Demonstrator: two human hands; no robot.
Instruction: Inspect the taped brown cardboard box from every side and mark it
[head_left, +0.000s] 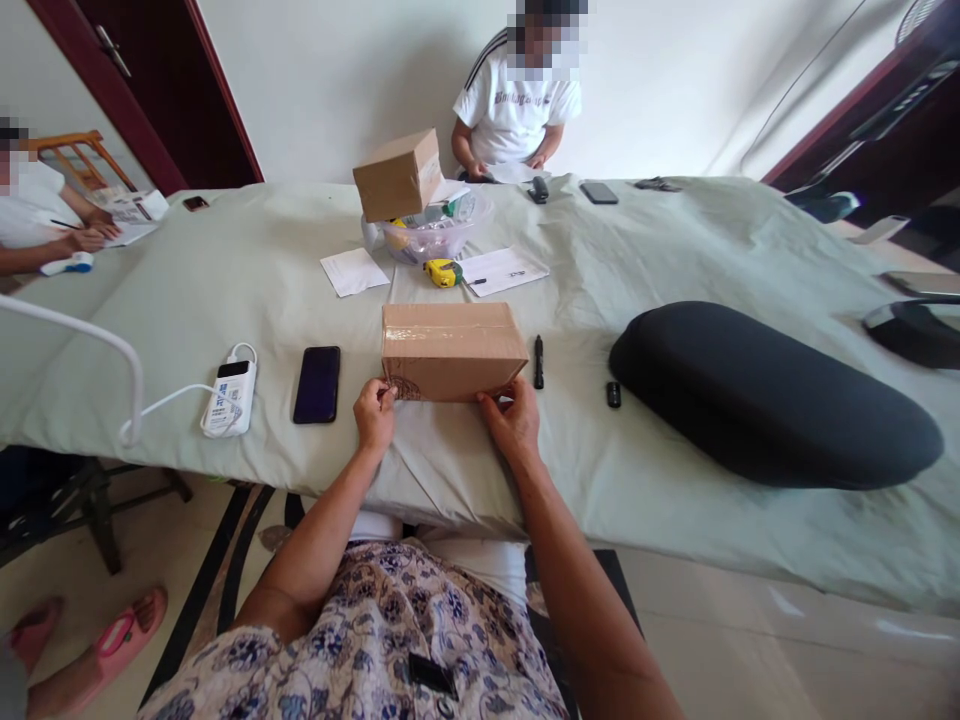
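Observation:
A closed cardboard box [454,345] with clear tape along its top rests on the cloth-covered table in front of me. At its near left corner, my left hand [375,412] is closed, fingers pinching the lower edge. My right hand [513,415] grips the near right corner, thumb on the front face and fingers round the side. Just right of the box lies a black pen [538,362]. To the left, a dark smartphone [316,385] lies flat beside a white power bank [229,398] with its cable.
A large black padded seat [772,400] and a small black key fob [613,394] lie on the right. Farther back stand a pink basket [435,243] under another cardboard box [397,175], a yellow tape measure [442,273] and papers [354,272]. Two people sit at the table.

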